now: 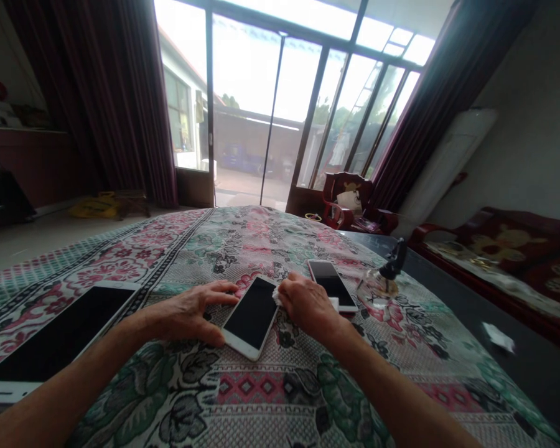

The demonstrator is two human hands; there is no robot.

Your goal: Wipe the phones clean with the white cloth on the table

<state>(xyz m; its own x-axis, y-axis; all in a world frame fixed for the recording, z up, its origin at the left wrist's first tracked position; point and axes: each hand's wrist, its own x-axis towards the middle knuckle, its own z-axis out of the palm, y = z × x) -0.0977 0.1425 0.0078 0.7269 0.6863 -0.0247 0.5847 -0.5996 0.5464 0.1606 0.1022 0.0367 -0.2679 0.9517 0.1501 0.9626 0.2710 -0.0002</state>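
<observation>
White smartphone (252,316) face up on floral tablecloth (261,417), mid-scene. Left hand (189,311): thumb and fingers spread along its left edge. Right hand (308,303): pinching white tissue (276,295) at right edge. Farther right, second smartphone (333,286), spray bottle (377,287).

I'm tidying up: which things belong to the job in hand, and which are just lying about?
In use:
middle phone, left hand at its edge
white tissue or cloth in the right hand

Apparently lying about:
larger device at left
phone beside the right hand
spray bottle, though perhaps used too
white scrap on the dark surface
</observation>
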